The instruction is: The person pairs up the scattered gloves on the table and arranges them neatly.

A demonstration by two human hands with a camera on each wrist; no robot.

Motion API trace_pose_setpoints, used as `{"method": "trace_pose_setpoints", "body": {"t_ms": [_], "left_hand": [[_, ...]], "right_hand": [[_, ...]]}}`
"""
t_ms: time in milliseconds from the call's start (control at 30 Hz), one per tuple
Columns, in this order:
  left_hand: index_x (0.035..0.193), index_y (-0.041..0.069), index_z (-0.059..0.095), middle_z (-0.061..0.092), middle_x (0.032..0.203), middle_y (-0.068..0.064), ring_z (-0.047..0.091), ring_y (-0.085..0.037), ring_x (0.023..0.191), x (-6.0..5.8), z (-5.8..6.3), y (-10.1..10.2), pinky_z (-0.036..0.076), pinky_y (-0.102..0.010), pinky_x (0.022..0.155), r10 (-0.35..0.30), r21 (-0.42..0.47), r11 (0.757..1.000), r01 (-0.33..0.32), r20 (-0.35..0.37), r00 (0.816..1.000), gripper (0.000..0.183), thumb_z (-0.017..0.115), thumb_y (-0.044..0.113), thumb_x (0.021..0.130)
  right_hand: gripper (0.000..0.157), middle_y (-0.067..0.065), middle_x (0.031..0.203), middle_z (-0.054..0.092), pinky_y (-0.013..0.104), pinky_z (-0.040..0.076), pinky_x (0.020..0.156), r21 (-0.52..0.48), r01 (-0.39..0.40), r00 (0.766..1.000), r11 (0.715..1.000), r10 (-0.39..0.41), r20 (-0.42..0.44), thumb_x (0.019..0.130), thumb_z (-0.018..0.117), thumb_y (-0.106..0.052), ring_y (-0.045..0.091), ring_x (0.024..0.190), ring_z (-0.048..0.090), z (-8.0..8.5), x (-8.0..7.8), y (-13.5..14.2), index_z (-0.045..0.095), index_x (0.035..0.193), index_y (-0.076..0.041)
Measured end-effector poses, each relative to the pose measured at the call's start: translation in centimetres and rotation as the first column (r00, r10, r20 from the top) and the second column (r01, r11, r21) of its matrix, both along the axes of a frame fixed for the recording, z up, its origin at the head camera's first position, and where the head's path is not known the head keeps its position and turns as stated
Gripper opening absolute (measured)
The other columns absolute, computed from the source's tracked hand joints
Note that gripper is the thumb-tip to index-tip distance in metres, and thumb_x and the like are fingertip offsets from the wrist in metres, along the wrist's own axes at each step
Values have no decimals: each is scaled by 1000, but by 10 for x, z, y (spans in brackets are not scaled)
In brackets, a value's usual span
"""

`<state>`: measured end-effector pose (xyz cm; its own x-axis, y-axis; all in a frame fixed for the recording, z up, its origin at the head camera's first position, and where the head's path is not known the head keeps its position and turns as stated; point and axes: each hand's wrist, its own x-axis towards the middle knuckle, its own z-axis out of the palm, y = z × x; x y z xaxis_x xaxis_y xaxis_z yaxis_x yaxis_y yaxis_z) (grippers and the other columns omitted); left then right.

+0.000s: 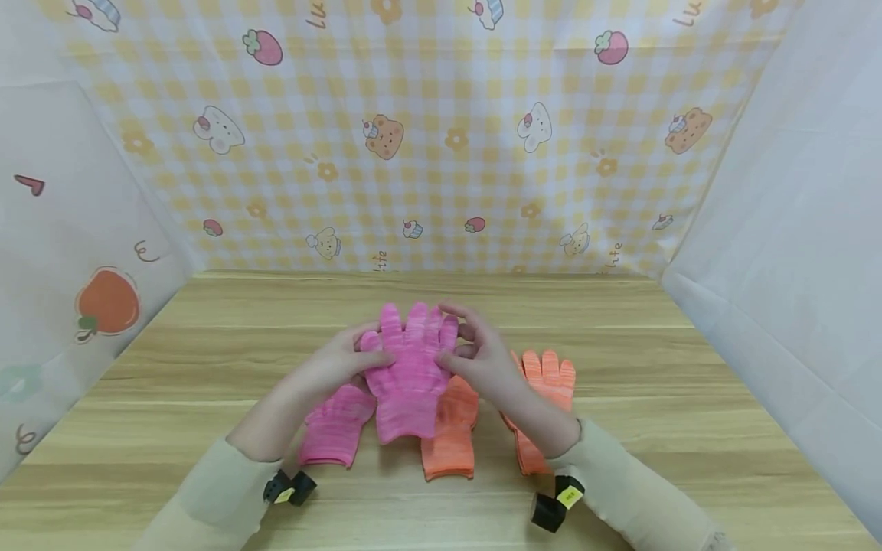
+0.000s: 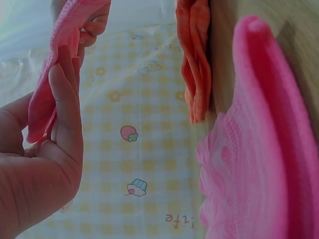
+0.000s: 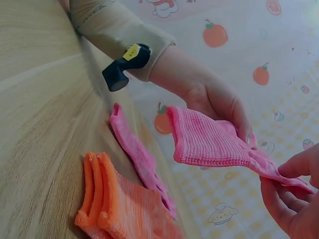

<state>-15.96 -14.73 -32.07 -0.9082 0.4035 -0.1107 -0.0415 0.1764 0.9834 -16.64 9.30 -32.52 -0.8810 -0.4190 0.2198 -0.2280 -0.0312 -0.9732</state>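
Observation:
Both hands hold a pink knitted glove (image 1: 408,386) up above the table, its fingers pointing away and its cuff hanging toward me. My left hand (image 1: 341,358) pinches its left edge, thumb on top and fingers behind. On the opposite edge my right hand (image 1: 478,356) grips it near the glove's fingers, the thumb also on top. Another pink glove (image 1: 336,432) lies on the table under the left hand. Orange gloves lie to the right: one orange glove (image 1: 451,432) partly covered by the held glove, and other orange gloves (image 1: 551,383) partly hidden by the right forearm.
The wood-grain table (image 1: 207,360) meets a yellow-checked cloth backdrop (image 1: 441,184) at the back. White cloth walls (image 1: 779,229) stand on both sides. A black wrist device (image 1: 558,501) sits at each sleeve cuff.

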Motion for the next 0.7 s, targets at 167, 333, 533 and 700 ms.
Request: {"method": "trace_pose_setpoints", "body": {"t_ms": [167, 333, 533, 700], "left_hand": [[146, 0, 32, 68, 95, -18, 68, -27, 75, -1, 1, -9, 56, -42, 71, -24, 11, 1000, 24, -2, 1000, 61, 60, 8, 92], [149, 1, 26, 68, 94, -18, 67, -26, 72, -2, 1, -20, 56, -43, 69, -39, 14, 999, 39, -5, 999, 65, 59, 7, 93], [150, 1, 20, 68, 94, -17, 67, -23, 68, -2, 0, -35, 57, -42, 65, -59, 8, 998, 59, 19, 998, 70, 59, 7, 93], [150, 0, 21, 67, 100, -16, 67, -23, 71, -1, 0, -46, 57, -40, 64, -69, 14, 998, 68, 8, 998, 67, 57, 7, 94]], "right_hand": [[73, 21, 119, 55, 38, 57, 67, 43, -47, 999, 998, 47, -3, 82, 64, 15, 28, 84, 68, 0, 3, -9, 41, 145, -15], [74, 19, 123, 50, 39, 58, 65, 113, -79, 997, 990, 81, -9, 80, 66, 16, 26, 83, 67, 1, 3, -21, 43, 144, -14], [70, 13, 121, 49, 35, 57, 62, 247, -89, 995, 965, 98, -25, 82, 68, 11, 22, 83, 64, 8, 2, -36, 47, 141, -18], [68, 10, 107, 51, 30, 55, 61, 313, -55, 993, 948, 83, -79, 81, 68, 11, 19, 82, 60, 13, -1, -49, 49, 140, -15]]}}
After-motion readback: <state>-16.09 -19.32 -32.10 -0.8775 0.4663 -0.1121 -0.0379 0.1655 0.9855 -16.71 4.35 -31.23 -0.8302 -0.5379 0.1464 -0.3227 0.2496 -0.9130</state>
